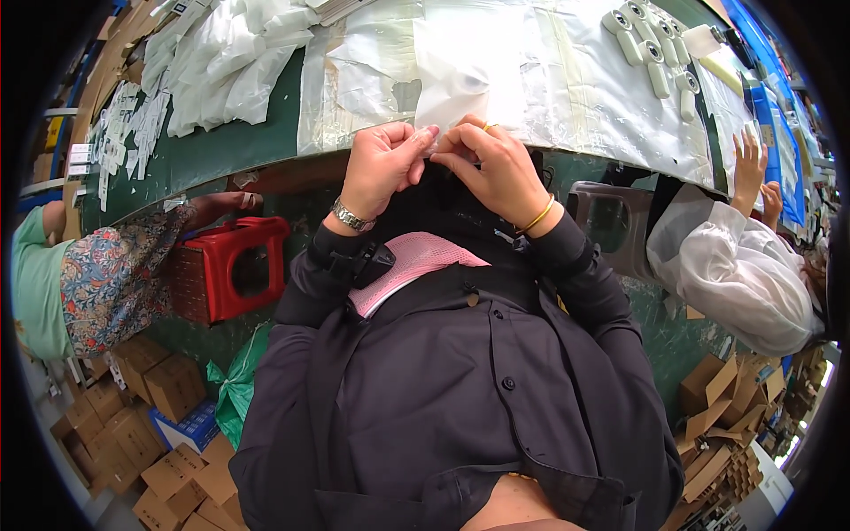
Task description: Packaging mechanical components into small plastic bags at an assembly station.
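Note:
A translucent white plastic bag (pixel 453 93) stretches over the near edge of the table, its near end between my two hands. My left hand (pixel 382 164) is closed, thumb and forefinger pinched together at the bag's near corner. Close beside it, my right hand (pixel 498 166) is also closed, its fingertips pinching the same end. The fingertips of the two hands nearly meet. Whether anything small sits inside the pinch is hidden.
A heap of translucent bags (pixel 235 71) and white paper slips (pixel 133 133) cover the table's left. White handheld devices with round heads (pixel 655 62) lie at the right. A red stool (pixel 235 270) stands left. Co-workers sit on both sides; the right one's hand (pixel 749 164) shows. Cardboard boxes (pixel 173 385) fill the floor.

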`<state>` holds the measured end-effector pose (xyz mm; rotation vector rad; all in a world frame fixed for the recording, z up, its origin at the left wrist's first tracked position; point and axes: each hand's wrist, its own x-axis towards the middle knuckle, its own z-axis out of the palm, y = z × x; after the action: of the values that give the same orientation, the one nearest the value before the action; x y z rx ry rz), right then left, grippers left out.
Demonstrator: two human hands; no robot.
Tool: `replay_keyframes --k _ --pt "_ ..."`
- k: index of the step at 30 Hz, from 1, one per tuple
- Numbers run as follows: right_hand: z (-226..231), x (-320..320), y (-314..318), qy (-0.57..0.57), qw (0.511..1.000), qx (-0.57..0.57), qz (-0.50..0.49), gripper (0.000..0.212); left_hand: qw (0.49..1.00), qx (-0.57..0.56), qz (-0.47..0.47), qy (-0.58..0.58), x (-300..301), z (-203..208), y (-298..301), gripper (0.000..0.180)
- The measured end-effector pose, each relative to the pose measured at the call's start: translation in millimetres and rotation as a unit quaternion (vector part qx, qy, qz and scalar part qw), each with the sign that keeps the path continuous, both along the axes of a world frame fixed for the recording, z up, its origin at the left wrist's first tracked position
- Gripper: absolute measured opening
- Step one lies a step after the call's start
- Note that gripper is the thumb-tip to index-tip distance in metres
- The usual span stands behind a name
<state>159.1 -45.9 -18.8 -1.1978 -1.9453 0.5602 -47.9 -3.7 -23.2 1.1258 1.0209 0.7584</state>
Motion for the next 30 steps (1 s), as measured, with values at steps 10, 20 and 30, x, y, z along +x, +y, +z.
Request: replay_keyframes --k 10,20,30 --pt "3.4 -4.0 -0.1 0.019 1.0 0.007 -0.019 0.02 1.0 0.024 -0.003 0.011 1.1 0.5 -2.8 0.037" --pt "-2.4 -2.1 3.4 -0.04 0.995 0.092 0.004 0.018 0.999 0.035 -0.005 0.009 4.9 2.6 -4.4 0.039" --pt "7.9 -1.1 -3.8 0.02 0.999 0.038 -0.003 0.019 1.0 0.015 0.025 -0.007 2.8 4.7 -0.3 0.039"
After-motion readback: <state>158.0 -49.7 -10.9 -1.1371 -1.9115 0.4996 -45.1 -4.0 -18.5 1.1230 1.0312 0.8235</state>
